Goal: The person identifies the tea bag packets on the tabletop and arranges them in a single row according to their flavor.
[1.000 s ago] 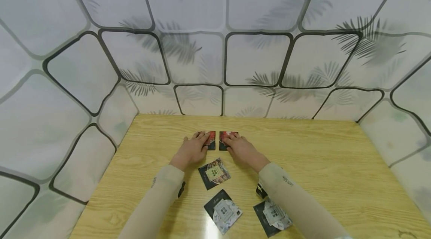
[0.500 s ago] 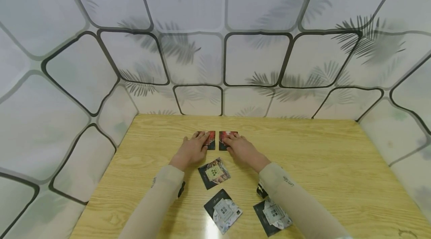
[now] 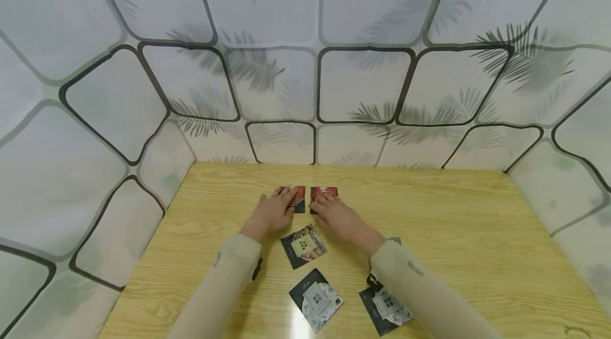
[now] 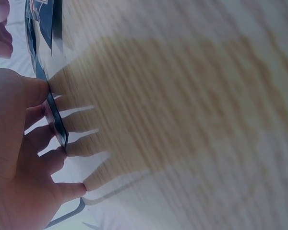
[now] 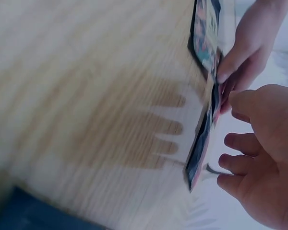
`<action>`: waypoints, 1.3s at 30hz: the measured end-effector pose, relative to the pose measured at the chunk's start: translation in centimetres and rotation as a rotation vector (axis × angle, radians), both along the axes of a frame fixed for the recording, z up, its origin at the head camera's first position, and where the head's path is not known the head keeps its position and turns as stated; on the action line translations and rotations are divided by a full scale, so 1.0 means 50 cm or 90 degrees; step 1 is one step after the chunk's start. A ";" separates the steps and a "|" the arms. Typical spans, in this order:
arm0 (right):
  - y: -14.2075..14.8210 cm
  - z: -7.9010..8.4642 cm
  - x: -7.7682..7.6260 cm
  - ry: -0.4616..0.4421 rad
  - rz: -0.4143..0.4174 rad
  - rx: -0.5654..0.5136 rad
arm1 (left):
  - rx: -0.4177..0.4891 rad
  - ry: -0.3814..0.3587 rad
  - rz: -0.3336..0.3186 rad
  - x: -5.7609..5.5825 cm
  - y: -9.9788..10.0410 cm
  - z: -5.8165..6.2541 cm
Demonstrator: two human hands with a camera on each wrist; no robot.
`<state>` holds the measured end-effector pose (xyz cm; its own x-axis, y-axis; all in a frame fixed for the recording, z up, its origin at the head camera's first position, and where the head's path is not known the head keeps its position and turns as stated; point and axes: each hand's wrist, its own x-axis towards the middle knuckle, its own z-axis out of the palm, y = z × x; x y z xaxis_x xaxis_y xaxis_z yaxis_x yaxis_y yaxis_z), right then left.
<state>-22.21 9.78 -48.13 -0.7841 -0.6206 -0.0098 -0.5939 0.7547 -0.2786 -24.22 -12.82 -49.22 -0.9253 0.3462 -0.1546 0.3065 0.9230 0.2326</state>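
Observation:
At the back of the table lie two flat square packets side by side, with a narrow gap between them. Both are red above and black below. My left hand (image 3: 272, 214) rests with outstretched fingers on the left red-and-black packet (image 3: 300, 203), partly covering it; the left wrist view shows fingertips and thumb touching its edge. My right hand (image 3: 341, 218) hovers over the lower part of the right red-and-black packet (image 3: 324, 190). In the right wrist view its fingers (image 5: 237, 165) are loosely bent and stand apart from the packet, holding nothing.
Nearer to me on the wooden table (image 3: 453, 233) lie a black packet with a brown food picture (image 3: 304, 245), a black-and-grey packet (image 3: 316, 301), and another grey one (image 3: 389, 304) partly under my right sleeve. A patterned cloth wall (image 3: 353, 84) borders the table.
My right hand has drawn back slightly and lifted off the right packet, uncovering more of its red upper part. The left hand and the packets have stayed in place.

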 end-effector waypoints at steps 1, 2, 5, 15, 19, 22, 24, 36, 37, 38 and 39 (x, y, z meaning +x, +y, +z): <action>-0.001 0.002 0.007 -0.001 0.004 -0.006 | 0.000 0.002 -0.001 0.000 0.000 0.000; -0.002 0.004 0.014 -0.006 0.005 -0.007 | 0.001 0.003 -0.001 0.001 0.000 0.000; -0.005 0.010 0.035 -0.014 0.016 -0.013 | 0.003 0.005 -0.002 0.001 0.000 0.000; -0.015 0.012 0.086 -0.013 0.060 0.014 | 0.002 0.013 -0.004 0.001 -0.002 -0.006; -0.023 0.007 0.098 -0.003 0.080 0.022 | -0.003 0.023 -0.012 0.000 -0.002 -0.006; -0.029 0.003 0.105 0.003 0.094 0.030 | -0.005 0.026 -0.017 0.002 -0.002 -0.003; -0.032 0.002 0.110 0.004 0.102 0.032 | -0.007 0.023 -0.017 0.003 -0.002 -0.001; -0.041 -0.001 0.127 -0.005 0.140 0.055 | -0.014 0.012 -0.018 -0.004 -0.004 -0.009; -0.041 -0.001 0.127 -0.004 0.140 0.058 | -0.014 0.013 -0.017 -0.004 -0.004 -0.009; -0.041 -0.001 0.128 -0.004 0.141 0.060 | -0.015 0.012 -0.015 -0.004 -0.004 -0.009; -0.040 -0.002 0.128 -0.004 0.140 0.061 | -0.015 0.012 -0.015 -0.004 -0.004 -0.010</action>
<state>-15.79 7.75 -48.23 -0.6299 -0.7724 -0.0816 -0.7454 0.6307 -0.2160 -24.42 -13.04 -49.71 -0.9201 0.3639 -0.1452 0.3318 0.9208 0.2049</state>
